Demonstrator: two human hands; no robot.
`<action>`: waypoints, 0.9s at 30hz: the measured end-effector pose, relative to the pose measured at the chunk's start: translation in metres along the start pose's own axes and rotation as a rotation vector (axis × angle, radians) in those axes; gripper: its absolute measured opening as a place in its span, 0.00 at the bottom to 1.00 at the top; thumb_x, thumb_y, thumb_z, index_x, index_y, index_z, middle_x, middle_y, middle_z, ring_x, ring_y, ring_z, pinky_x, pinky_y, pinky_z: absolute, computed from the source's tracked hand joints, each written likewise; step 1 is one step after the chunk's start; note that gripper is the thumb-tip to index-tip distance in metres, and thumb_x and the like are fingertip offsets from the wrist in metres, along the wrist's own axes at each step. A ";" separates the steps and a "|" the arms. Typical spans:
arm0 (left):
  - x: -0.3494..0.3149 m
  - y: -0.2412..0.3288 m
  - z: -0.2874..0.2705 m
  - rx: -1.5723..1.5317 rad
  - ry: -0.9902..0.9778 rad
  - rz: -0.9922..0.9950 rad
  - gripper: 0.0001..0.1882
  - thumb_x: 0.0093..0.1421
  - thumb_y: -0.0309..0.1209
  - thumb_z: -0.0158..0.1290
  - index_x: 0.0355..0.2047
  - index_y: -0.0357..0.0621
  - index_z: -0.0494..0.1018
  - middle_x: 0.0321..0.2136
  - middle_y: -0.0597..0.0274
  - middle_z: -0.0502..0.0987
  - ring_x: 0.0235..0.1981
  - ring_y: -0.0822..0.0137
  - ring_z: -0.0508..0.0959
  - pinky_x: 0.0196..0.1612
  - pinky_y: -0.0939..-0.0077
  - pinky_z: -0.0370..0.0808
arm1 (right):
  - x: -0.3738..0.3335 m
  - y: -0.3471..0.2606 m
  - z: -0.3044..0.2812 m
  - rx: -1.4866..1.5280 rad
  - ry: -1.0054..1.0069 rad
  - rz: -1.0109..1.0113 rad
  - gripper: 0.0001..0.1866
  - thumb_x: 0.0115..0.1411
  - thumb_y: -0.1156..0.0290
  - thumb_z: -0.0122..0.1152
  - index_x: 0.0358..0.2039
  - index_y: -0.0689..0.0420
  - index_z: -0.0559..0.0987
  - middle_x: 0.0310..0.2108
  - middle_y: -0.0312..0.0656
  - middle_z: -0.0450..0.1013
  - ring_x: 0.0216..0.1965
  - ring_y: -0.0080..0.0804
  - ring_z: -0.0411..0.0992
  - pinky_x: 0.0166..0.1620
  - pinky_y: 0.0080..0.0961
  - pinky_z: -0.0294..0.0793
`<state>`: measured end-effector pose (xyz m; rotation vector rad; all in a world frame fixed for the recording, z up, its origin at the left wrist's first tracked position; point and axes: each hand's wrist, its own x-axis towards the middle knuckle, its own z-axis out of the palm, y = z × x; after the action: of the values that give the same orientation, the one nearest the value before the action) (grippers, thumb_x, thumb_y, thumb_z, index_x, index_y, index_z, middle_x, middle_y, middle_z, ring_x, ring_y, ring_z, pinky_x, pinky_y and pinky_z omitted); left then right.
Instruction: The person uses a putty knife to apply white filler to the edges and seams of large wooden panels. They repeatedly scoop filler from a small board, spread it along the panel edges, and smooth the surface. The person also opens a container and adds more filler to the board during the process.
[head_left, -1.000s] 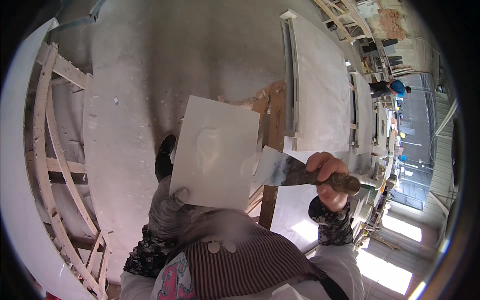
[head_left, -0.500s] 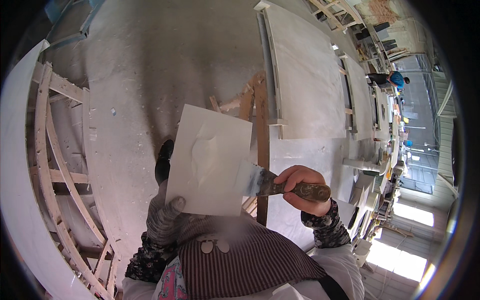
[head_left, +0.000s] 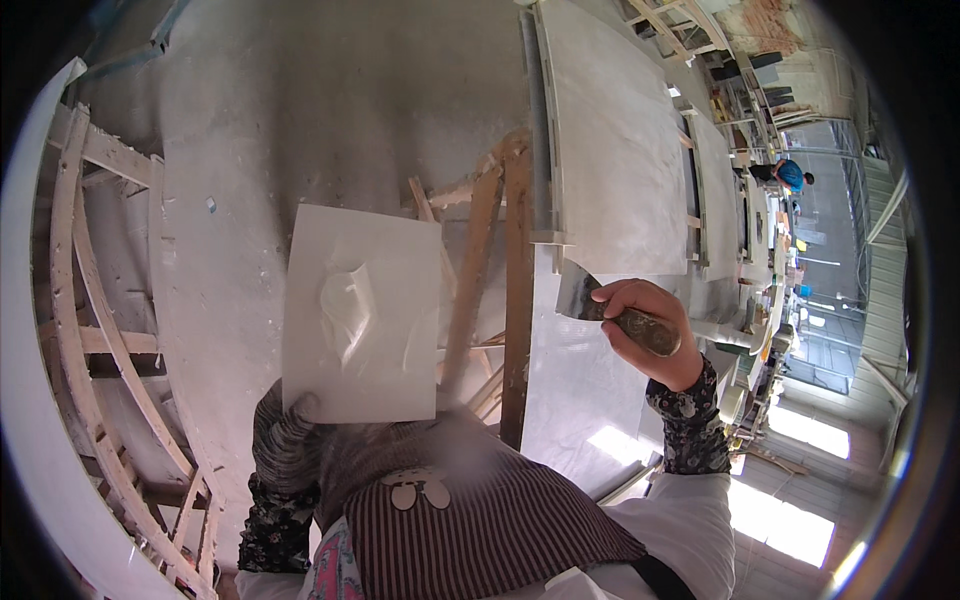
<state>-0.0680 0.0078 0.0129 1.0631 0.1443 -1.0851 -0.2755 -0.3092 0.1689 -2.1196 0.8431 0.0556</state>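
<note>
My left hand [head_left: 288,428], in a grey glove, grips a white square board [head_left: 395,370] by its lower left corner, with the thumb on top. A smooth mound of white paste [head_left: 347,310] sits on the board, and a thinner ridge lies to its right. Off to the right, my bare right hand [head_left: 660,318] is closed round the worn, stained handle of a putty knife [head_left: 647,331]. Its blade points up and left, apart from the board and near the corner of a large pale panel [head_left: 615,150].
Wooden trestles [head_left: 518,290] stand on the dusty floor ahead. At left, a long white panel [head_left: 40,330] runs beside a timber frame [head_left: 120,360]. More pale panels lie along the right. Far right, a person in blue [head_left: 789,175] bends over a bench.
The putty knife has left the board and moved right and up with my right hand. The board has shifted left, and the paste on it has a different shape.
</note>
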 end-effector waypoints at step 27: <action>-0.004 0.002 -0.017 -0.021 -0.029 -0.101 0.34 0.57 0.45 0.60 0.53 0.30 0.66 0.42 0.52 0.75 0.41 0.60 0.77 0.45 0.68 0.76 | 0.004 -0.037 -0.005 -0.205 0.105 0.083 0.12 0.51 0.86 0.58 0.36 0.60 0.74 0.41 0.42 0.74 0.40 0.28 0.73 0.45 0.24 0.72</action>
<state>-0.0624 0.0231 0.0075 1.0303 0.1878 -1.1874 -0.2517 -0.2994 0.1960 -2.2940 1.0248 0.0776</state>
